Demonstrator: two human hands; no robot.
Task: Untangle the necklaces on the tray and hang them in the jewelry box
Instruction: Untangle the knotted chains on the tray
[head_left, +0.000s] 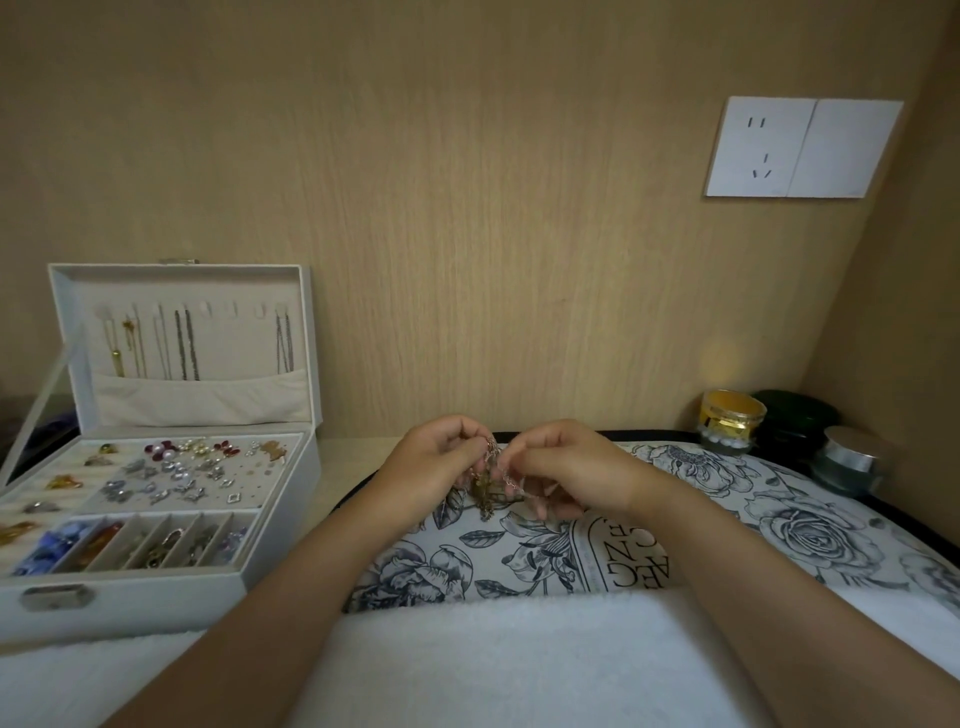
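A small tangle of thin chains, the necklaces (488, 480), hangs between my two hands just above the rose-printed tray (779, 525). My left hand (434, 465) pinches the tangle from the left, fingers curled. From the right, my right hand (563, 470) pinches a silvery strand of it. The white jewelry box (156, 597) stands open at the left. Several necklaces hang from hooks inside its raised lid (182, 332), and some hooks are bare.
The box's lower trays hold several earrings, charms and beads. A gold-lidded jar (730, 418), a dark green jar (795, 421) and a silver-lidded jar (849, 460) stand at the back right corner. A white towel (493, 660) lies at the front. A wall socket (802, 148) is above right.
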